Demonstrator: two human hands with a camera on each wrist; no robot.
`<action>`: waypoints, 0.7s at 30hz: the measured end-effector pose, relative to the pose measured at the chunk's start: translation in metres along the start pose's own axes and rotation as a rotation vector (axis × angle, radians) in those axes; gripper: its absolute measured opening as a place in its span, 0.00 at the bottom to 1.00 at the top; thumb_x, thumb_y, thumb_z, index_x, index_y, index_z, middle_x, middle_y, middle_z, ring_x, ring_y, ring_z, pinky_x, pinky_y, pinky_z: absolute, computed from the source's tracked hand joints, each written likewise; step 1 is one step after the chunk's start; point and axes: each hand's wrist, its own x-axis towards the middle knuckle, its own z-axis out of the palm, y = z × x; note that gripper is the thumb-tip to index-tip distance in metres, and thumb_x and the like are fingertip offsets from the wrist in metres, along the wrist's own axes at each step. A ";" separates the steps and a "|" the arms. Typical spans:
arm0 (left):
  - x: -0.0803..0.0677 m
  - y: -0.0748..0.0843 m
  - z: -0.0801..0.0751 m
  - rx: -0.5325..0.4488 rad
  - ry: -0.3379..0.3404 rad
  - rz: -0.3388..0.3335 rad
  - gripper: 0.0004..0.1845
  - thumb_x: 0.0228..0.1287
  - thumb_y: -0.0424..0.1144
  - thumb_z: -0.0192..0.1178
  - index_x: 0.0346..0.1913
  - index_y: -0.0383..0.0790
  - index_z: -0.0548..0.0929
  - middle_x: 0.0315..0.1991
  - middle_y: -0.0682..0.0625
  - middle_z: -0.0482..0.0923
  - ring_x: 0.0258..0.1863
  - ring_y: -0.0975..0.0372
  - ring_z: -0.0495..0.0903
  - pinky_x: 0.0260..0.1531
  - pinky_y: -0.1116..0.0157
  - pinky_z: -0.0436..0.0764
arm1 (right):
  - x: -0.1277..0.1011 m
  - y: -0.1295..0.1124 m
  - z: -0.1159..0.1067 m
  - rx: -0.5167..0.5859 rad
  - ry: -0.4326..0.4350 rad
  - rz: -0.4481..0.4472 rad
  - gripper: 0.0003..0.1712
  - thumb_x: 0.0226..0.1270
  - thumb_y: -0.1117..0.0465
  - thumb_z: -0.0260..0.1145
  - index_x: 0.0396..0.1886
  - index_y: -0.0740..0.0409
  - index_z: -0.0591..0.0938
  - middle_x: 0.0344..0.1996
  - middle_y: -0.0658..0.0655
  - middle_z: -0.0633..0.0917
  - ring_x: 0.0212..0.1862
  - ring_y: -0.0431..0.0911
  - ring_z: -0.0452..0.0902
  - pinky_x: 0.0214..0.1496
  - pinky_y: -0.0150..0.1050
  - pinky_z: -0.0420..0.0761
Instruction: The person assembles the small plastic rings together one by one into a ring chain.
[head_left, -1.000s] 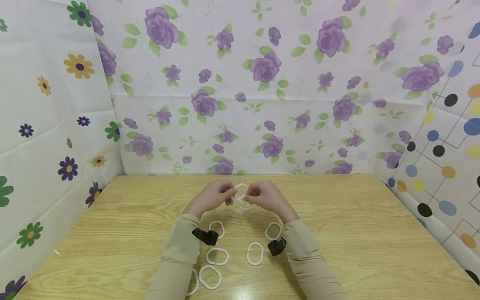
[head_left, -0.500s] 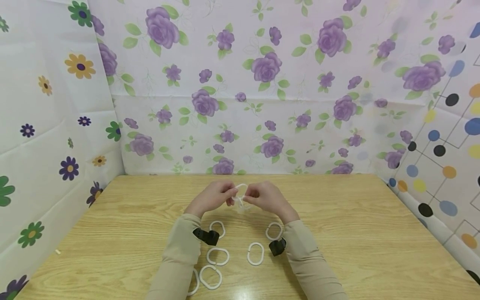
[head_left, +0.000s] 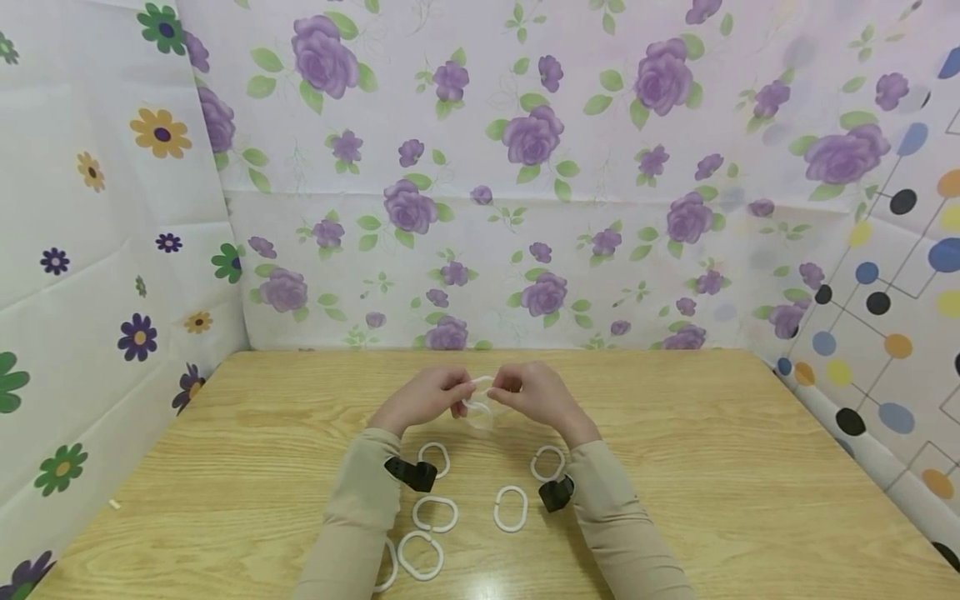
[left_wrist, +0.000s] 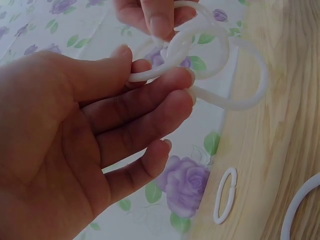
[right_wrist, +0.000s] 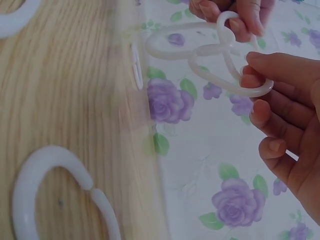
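Both hands meet above the middle of the wooden table, each pinching part of a short chain of linked white plastic rings. In the left wrist view my left hand pinches one ring between thumb and fingertips, while the other hand's fingers hold the link above. Seen from the right wrist, my right hand grips the nearest ring, and the left hand's fingers hold the top link. The chain hangs just above the tabletop.
Several loose white rings lie on the table near my forearms, among them one ring by the left wrist, another ring in the middle and a third ring by the right wrist. Flowered sheets wall the table in.
Both hands have sunk slightly toward the table, and the top ring of the chain sits lower and flatter than before. The loose rings have not moved.
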 end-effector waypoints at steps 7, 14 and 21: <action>-0.002 -0.003 -0.004 0.000 0.006 -0.036 0.15 0.75 0.45 0.50 0.35 0.38 0.78 0.27 0.49 0.82 0.27 0.62 0.80 0.32 0.66 0.74 | -0.002 0.005 -0.005 0.052 0.002 0.019 0.05 0.65 0.56 0.67 0.30 0.50 0.85 0.25 0.47 0.86 0.28 0.35 0.77 0.35 0.30 0.77; -0.003 -0.008 -0.008 -0.037 0.005 -0.045 0.14 0.75 0.44 0.50 0.35 0.38 0.78 0.28 0.48 0.82 0.28 0.62 0.80 0.34 0.65 0.76 | -0.002 0.008 -0.009 0.090 0.042 0.037 0.06 0.67 0.56 0.66 0.30 0.50 0.84 0.23 0.49 0.85 0.26 0.36 0.75 0.33 0.31 0.77; -0.007 -0.012 -0.012 -0.077 -0.018 -0.049 0.15 0.74 0.45 0.52 0.38 0.34 0.79 0.29 0.47 0.82 0.29 0.60 0.81 0.44 0.50 0.79 | -0.003 0.010 -0.010 0.118 0.105 0.000 0.06 0.67 0.55 0.66 0.31 0.50 0.85 0.23 0.46 0.84 0.27 0.35 0.75 0.36 0.33 0.77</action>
